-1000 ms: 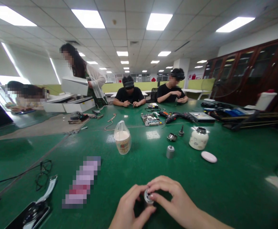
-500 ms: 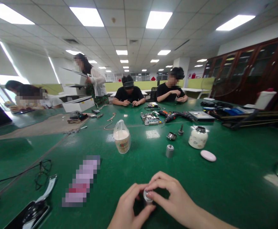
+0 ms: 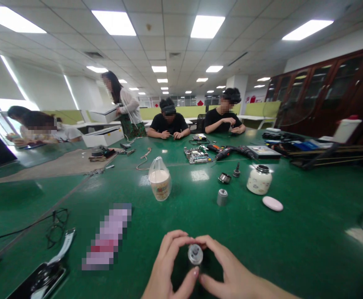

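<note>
A small silver metal cylinder (image 3: 195,254) stands upright near the table's front edge, its round top facing me. That top has dark holes and a small raised middle. Around its left side curls my left hand (image 3: 169,265), thumb at the front and fingertips behind, closed on it. From the right, my right hand (image 3: 227,265) cups the same cylinder, with its fingertips meeting the left ones behind and its thumb low at the front. Beyond the hands stands a similar grey metal cylinder (image 3: 222,197). A metal ring-like part (image 3: 224,178) and a small shafted part (image 3: 236,170) lie farther back.
On the green table (image 3: 131,178) are a bagged cup (image 3: 160,185), a cream jar (image 3: 259,180) and a pale oval lid (image 3: 272,204). Eyeglasses (image 3: 57,226) and a watch (image 3: 46,274) lie left. A circuit board (image 3: 197,154) and power drills (image 3: 227,151) lie farther off, near several seated people.
My right fingers have come off the cylinder's top and moved round its far side, so the top shows. A standing person at the back left has lowered a white box.
</note>
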Available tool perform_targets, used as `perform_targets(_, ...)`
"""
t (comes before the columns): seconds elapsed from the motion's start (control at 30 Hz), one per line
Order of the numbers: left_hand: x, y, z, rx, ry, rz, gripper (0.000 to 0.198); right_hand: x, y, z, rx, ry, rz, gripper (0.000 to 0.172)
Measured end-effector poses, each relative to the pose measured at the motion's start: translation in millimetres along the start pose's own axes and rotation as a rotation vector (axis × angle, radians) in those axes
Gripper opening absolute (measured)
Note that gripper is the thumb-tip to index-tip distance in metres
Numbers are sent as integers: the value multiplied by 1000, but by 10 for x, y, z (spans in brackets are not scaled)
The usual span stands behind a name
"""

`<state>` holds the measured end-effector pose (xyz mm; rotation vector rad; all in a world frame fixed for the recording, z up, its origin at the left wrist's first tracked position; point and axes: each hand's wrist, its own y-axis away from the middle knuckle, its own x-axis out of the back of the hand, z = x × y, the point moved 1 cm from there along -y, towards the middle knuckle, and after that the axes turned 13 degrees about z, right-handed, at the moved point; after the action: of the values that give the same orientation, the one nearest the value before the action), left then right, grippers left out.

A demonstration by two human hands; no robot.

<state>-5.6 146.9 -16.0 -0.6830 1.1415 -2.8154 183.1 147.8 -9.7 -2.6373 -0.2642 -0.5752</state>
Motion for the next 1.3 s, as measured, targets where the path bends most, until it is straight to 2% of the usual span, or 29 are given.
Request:
perform_targets(0.1, 0, -26, -2, 48, -90, 48, 19, -19, -9, -19, -30, 31, -15, 41)
perform_targets(0.2, -3, -62, 7, 60, -168, 42, 13, -24, -22, -39, -48, 24, -9, 35)
perform_targets(0.6, 6, -169, 59, 30, -211, 41, 9, -35, -35, -27, -65, 21, -6, 28)
perform_targets(0.73, 85, -247, -3, 47, -269, 128, 13, -29, -32, -14, -82, 24, -15, 29)
perform_targets(0.83, 170, -276, -178, 102, -414, 205, 16, -13, -38, -41, -94, 26, -28, 29)
perform_targets(0.9, 203, -264, -319, 148, -527, 162, 15, -4, -43, -63, -103, 27, -33, 30)
perform_targets(0.97, 213, -239, -432, 178, -600, 67, 13, 1, -45, -75, -111, 31, -37, 30)
perform_targets(1.07, 207, -217, -504, 162, -650, -5, 14, 0, -44, -70, -110, 32, -36, 31)
perform_targets(1.17, 205, -232, -471, 119, -632, 20, 15, -4, -40, -53, -95, 25, -31, 31)
perform_targets(1.3, 197, -265, -275, 29, -411, 81, 16, -9, -42, -34, -81, 24, -26, 31)
